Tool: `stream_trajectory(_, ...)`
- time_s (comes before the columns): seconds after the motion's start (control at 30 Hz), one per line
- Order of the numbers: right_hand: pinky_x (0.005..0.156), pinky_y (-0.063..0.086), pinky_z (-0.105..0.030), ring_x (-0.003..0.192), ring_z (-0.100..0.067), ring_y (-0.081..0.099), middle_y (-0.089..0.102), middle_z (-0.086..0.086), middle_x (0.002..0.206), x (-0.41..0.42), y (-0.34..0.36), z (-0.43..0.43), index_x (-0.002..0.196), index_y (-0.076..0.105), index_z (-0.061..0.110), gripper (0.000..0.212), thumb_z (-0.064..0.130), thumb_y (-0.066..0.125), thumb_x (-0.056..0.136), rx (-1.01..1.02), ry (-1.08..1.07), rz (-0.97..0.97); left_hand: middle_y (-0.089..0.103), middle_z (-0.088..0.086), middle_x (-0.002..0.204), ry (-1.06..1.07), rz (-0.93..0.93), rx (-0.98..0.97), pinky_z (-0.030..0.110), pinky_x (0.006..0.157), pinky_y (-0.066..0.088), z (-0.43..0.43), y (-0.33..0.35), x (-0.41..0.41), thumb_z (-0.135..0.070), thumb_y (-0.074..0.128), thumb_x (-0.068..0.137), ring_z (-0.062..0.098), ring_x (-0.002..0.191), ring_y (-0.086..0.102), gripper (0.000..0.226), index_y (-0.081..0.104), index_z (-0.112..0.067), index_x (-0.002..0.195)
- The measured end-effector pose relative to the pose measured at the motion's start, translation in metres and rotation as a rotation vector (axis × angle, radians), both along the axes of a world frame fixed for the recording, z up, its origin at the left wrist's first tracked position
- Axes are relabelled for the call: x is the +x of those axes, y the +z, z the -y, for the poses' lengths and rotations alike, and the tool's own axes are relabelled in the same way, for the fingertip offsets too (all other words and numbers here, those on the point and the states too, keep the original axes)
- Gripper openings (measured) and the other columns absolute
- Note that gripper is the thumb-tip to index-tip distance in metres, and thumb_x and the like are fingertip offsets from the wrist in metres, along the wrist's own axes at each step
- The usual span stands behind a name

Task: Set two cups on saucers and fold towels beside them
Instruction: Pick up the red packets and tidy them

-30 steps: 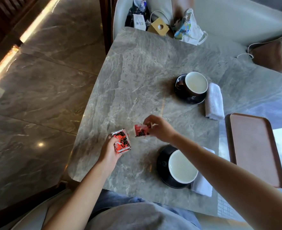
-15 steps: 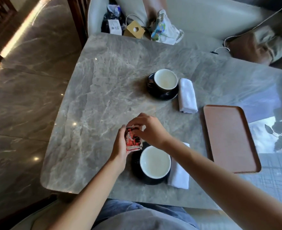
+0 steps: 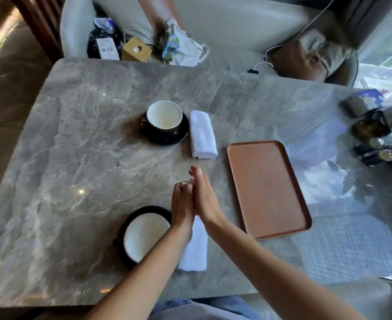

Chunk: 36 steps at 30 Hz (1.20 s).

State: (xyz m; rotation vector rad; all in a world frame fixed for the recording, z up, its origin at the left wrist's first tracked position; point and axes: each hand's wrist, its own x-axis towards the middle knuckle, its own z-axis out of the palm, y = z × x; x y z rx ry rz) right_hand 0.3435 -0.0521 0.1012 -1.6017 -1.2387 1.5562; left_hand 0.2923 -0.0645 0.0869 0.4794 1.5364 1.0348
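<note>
Near edge of the grey marble table (image 3: 79, 144): a cup (image 3: 144, 236) with a white inside, upright on a dark saucer (image 3: 130, 218), the person's left forearm crossing over part of it. Its handle shows as a dark nub at the left.

Touching the saucer's right side: a folded white towel (image 3: 194, 252), long axis running from the person toward the far side of the table, its far end hidden under the wrists.

Above that towel's far end: left hand (image 3: 183, 204) and right hand (image 3: 205, 199), pressed palm to palm over the table. The left hand's fingers are curled in, the right hand's lie flat and point away from the person. Grip of either hand: cannot tell, since whatever may lie between the palms is hidden.

Right of the hands: a brown rectangular tray (image 3: 268, 188), long axis near to far, tilted slightly.

Mid-table: second cup (image 3: 164, 116), upright on its dark saucer (image 3: 181, 135), handle at the left. Just beside it on the right, a second folded white towel (image 3: 202, 135), long axis also near to far, near end angled slightly to the right.

Beyond the table: a pale sofa seat (image 3: 232, 26) with bags and a small cardboard box (image 3: 136, 50).
</note>
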Motion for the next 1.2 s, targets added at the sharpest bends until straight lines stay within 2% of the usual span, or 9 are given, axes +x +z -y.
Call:
stream_trajectory(0.13,0.073,0.051,-0.024,0.077,0.006,0.061,0.059,0.015,0.088,0.052,-0.007,-0.021,0.098,0.056,0.032,0.025,0.045,0.035,0.097,-0.119,-0.101,-0.071,0.066,0.004,0.077,0.003,0.095,-0.104,0.019,0.045,0.048,-0.023,-0.002,0.028,-0.025,0.042,0.090,0.012,0.058,0.065,0.021,0.060,-0.013,0.087)
stream_trajectory(0.23,0.075,0.050,-0.029,0.083,-0.007,0.062,0.065,0.003,0.093,0.085,-0.015,-0.031,0.102,0.061,0.022,0.019,0.032,0.045,0.096,-0.088,-0.125,-0.045,0.064,0.002,0.066,0.030,0.125,-0.126,0.018,0.039,0.047,-0.041,-0.005,0.048,-0.023,0.044,0.090,0.008,0.045,0.063,0.019,0.059,-0.019,0.078)
stream_trajectory(0.33,0.078,0.053,-0.036,0.087,-0.018,0.065,0.070,-0.009,0.099,0.112,-0.028,-0.038,0.107,0.064,0.012,0.021,0.010,0.051,0.092,-0.097,-0.132,-0.037,0.064,0.005,0.074,-0.002,0.137,-0.190,0.020,0.043,0.049,-0.058,-0.014,0.070,-0.025,0.044,0.092,0.017,0.057,0.064,0.016,0.057,-0.020,0.084)
stream_trajectory(0.43,0.075,0.052,-0.032,0.083,-0.019,0.064,0.068,-0.013,0.097,0.131,-0.036,-0.054,0.109,0.064,0.008,0.030,-0.005,0.048,0.088,-0.110,-0.152,-0.046,0.064,0.017,0.103,-0.045,0.178,-0.300,0.031,0.065,0.052,-0.074,-0.021,0.092,-0.037,0.043,0.093,0.027,0.080,0.062,0.037,0.054,-0.010,0.115)
stream_trajectory(0.57,0.071,0.051,-0.027,0.084,-0.020,0.064,0.068,-0.014,0.096,0.152,-0.051,-0.080,0.109,0.065,0.005,0.039,-0.014,0.044,0.082,-0.072,-0.183,0.012,0.063,0.019,0.116,-0.066,0.237,-0.366,0.029,0.063,0.049,-0.097,-0.028,0.114,-0.049,0.045,0.089,0.027,0.088,0.062,0.055,0.051,-0.006,0.124)
stream_trajectory(0.77,0.072,0.051,-0.023,0.086,-0.018,0.063,0.068,-0.012,0.098,0.167,-0.071,-0.125,0.109,0.065,0.003,0.034,-0.011,0.047,0.084,-0.001,-0.202,0.070,0.065,0.004,0.081,-0.071,0.228,-0.327,0.015,0.046,0.047,-0.135,-0.033,0.123,-0.033,0.046,0.089,0.007,0.055,0.061,0.024,0.064,-0.017,0.091)
stream_trajectory(0.97,0.088,0.054,-0.037,0.096,-0.022,0.067,0.072,-0.011,0.104,0.169,-0.084,-0.166,0.110,0.067,0.006,0.033,-0.003,0.053,0.082,0.086,-0.171,0.184,0.065,-0.004,0.082,-0.072,0.228,-0.325,0.023,0.061,0.040,-0.169,-0.040,0.124,-0.028,0.044,0.090,0.008,0.073,0.057,0.021,0.062,-0.020,0.099)
stream_trajectory(1.13,0.090,0.051,-0.028,0.102,-0.017,0.066,0.071,-0.003,0.110,0.171,-0.095,-0.178,0.116,0.065,0.012,0.035,0.004,0.056,0.083,0.123,-0.134,0.302,0.068,-0.008,0.068,-0.058,0.201,-0.275,0.005,0.036,0.039,-0.178,-0.045,0.127,-0.018,0.043,0.093,-0.006,0.050,0.062,0.022,0.061,-0.019,0.081)
stream_trajectory(1.2,0.095,0.049,-0.031,0.107,-0.017,0.064,0.069,-0.004,0.115,0.170,-0.102,-0.176,0.120,0.063,0.012,0.037,0.005,0.056,0.084,0.137,-0.113,0.341,0.068,-0.004,0.082,-0.065,0.186,-0.284,0.009,0.050,0.046,-0.174,-0.046,0.128,-0.020,0.044,0.093,-0.003,0.065,0.065,0.019,0.063,-0.018,0.094)
